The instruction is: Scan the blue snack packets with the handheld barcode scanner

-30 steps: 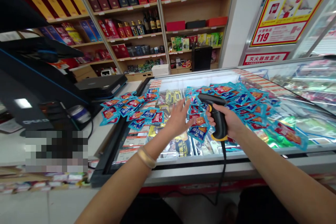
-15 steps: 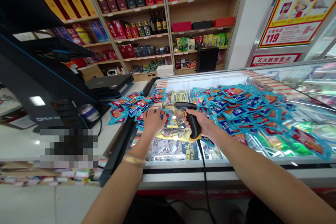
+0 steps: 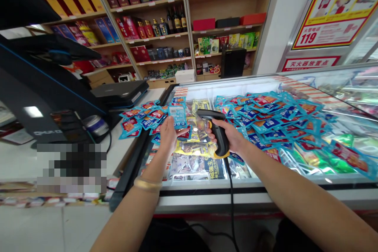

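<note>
My right hand (image 3: 226, 136) is wrapped round the grip of a black and yellow barcode scanner (image 3: 219, 136), whose head points left. A cable hangs down from the grip. My left hand (image 3: 169, 132) holds up a light blue packet (image 3: 177, 115) by its lower edge, with its pale printed back showing. That packet is just left of the scanner head. Under and beside my left hand is a smaller group of blue and red packets (image 3: 130, 126). To the right of the scanner is a large heap of similar packets (image 3: 268, 116). All rest on the glass-topped freezer (image 3: 242, 199).
At the left stand a dark checkout machine (image 3: 67, 90) and a flat black device (image 3: 118, 93) on a counter. Yellow packages show beneath the glass. Shelves of boxes and bottles (image 3: 159, 39) rise behind the freezer.
My left hand has turned and raised a packet, its back now showing beside the scanner head. The scanner stays in my right hand. The camera view has shifted slightly.
</note>
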Tool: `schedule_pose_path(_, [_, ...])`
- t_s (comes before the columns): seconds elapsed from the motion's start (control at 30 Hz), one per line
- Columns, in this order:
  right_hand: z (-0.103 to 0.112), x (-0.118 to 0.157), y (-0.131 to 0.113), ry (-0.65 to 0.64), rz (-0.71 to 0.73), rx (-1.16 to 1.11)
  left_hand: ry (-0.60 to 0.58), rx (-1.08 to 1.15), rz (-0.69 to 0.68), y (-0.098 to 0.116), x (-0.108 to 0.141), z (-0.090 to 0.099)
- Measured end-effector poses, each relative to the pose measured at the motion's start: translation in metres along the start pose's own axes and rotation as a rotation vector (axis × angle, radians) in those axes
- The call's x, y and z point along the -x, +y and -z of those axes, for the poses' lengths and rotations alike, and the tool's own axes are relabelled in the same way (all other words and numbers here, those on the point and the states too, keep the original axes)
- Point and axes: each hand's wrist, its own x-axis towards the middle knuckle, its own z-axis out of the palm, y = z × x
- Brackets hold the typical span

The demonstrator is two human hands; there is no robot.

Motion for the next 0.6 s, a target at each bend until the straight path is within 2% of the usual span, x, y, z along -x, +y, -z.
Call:
schedule_pose_path(0.1, [-0.003,0.001,0.002,0.0,-0.009,0.019,-0.076,0.012,0.071,0.001,0.007,-0.008])
schedule_pose_path(0.27, [-0.005,0.001,0.005,0.001,-0.018,0.035,-0.165,-0.126,0.043,0.0,0.011,-0.014])
schedule_pose_path(0.6, [-0.006,0.002,0.004,0.014,-0.016,0.047,-0.209,-0.225,-0.026,-0.006,0.01,-0.014])
